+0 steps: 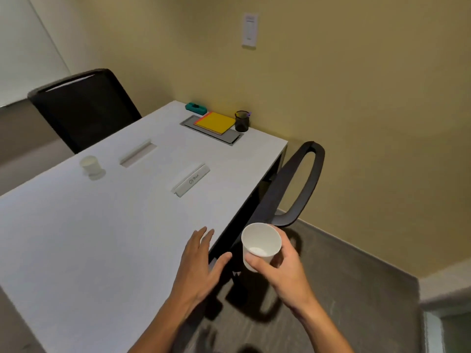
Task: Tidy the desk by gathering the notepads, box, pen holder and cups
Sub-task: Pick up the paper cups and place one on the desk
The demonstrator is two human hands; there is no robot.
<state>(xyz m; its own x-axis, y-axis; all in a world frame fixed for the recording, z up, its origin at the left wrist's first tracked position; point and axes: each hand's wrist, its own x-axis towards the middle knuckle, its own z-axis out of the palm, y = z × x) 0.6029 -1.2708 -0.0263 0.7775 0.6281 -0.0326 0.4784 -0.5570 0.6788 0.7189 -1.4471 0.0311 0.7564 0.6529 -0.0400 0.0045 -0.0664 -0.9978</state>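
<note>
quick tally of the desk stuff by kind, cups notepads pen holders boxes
cups: 2, one in the right hand at, one on the desk at
notepad stacks: 1
pen holders: 1
boxes: 1
total: 5

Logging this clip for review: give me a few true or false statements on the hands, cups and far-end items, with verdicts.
1. The right hand grips a white paper cup. True.
2. The left hand holds the second cup. False: that hand is open near the desk edge, and the cup stands alone on the desk.
3. The notepads lie beside the pen holder. True.
4. The held cup stands on the desk. False: it is in the air past the desk edge.
5. The teal box sits on the notepads. False: it sits behind them.
</note>
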